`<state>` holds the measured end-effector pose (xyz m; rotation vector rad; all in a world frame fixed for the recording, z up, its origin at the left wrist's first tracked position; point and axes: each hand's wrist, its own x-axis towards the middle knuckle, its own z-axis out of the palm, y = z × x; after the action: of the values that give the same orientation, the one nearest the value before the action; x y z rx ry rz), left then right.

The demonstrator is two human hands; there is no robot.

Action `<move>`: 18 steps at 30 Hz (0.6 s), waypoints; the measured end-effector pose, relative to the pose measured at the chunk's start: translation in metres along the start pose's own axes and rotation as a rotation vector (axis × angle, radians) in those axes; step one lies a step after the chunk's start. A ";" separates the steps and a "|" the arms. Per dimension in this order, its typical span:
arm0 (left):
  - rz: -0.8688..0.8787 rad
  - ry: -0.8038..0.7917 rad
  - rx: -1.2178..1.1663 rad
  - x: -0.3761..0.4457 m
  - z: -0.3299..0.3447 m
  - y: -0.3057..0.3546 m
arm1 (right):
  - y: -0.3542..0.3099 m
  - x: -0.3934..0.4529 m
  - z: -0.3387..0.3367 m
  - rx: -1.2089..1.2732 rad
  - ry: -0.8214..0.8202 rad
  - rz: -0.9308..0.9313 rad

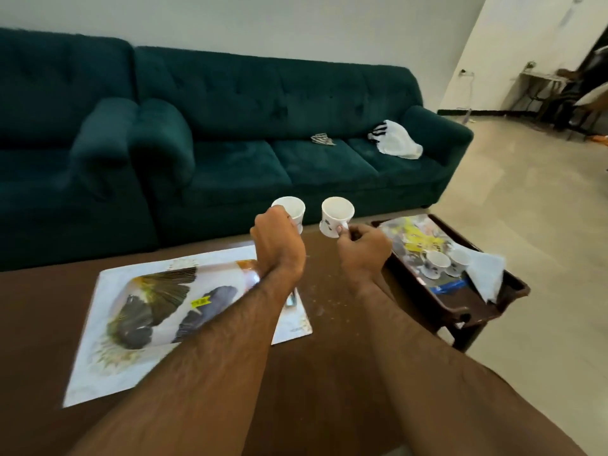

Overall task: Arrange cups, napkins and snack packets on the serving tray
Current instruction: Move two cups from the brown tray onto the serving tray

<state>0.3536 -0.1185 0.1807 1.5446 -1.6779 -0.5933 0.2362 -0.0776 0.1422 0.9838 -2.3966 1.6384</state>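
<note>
My left hand grips a white cup above the brown table, its body partly hidden by my fingers. My right hand pinches the handle of a second white cup with a dark print, held in the air beside the first. A white serving tray with a feather pattern lies flat on the table under my left forearm. To the right, a dark brown tray holds two more white cups, white napkins, a yellow-printed snack packet and a blue packet.
A dark green sofa stands right behind the table, with a white plastic bag and a small crumpled wrapper on its seat. Crumbs dot the table between the trays. Tiled floor opens to the right.
</note>
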 end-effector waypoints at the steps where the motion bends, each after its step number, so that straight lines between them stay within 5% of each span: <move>1: -0.016 0.024 0.007 0.004 -0.017 -0.013 | -0.014 -0.013 0.011 0.016 -0.017 -0.003; 10: -0.125 0.126 0.129 0.026 -0.122 -0.119 | -0.091 -0.112 0.091 0.068 -0.172 -0.067; 18: -0.223 0.116 0.209 0.035 -0.127 -0.196 | -0.079 -0.159 0.150 0.098 -0.247 -0.065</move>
<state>0.5757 -0.1634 0.1140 1.8963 -1.5298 -0.4415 0.4475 -0.1509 0.0788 1.3390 -2.4197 1.7171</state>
